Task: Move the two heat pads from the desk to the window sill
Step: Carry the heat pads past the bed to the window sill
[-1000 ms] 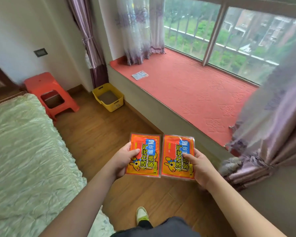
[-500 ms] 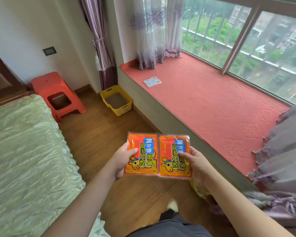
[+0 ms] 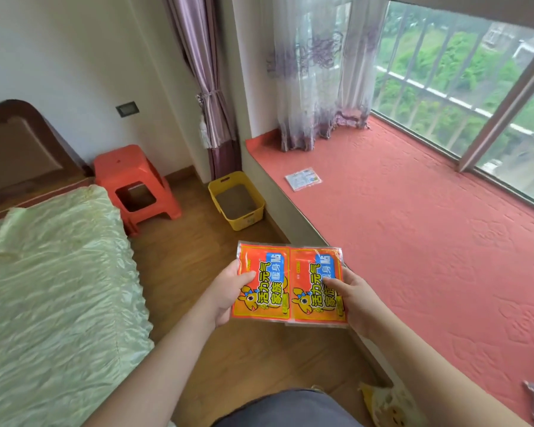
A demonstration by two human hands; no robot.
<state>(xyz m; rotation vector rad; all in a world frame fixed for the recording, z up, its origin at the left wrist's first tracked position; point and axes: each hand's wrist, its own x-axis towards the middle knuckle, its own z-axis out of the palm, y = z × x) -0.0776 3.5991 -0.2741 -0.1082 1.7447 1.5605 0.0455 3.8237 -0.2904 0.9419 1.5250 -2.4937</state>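
Two orange heat pad packets with blue labels are held side by side over the wooden floor, right at the front edge of the window sill (image 3: 429, 241). My left hand (image 3: 225, 292) grips the left heat pad (image 3: 264, 283) by its left edge. The right heat pad (image 3: 313, 288) is pinched at its right edge by my right hand (image 3: 356, 298), thumb on top. Their inner edges touch or slightly overlap. The sill is a wide ledge covered with a red quilted mat, just right of the packets.
A small pale packet (image 3: 302, 178) lies on the sill's far left. On the floor stand a yellow bin (image 3: 238, 200) and an orange stool (image 3: 136, 183). A bed (image 3: 53, 288) fills the left. Sheer curtains (image 3: 315, 87) hang at the sill's far corner.
I have come closer to the sill and turned left along it; the right curtain has left the view. Both hands still hold the packets, which are now at the sill's edge.
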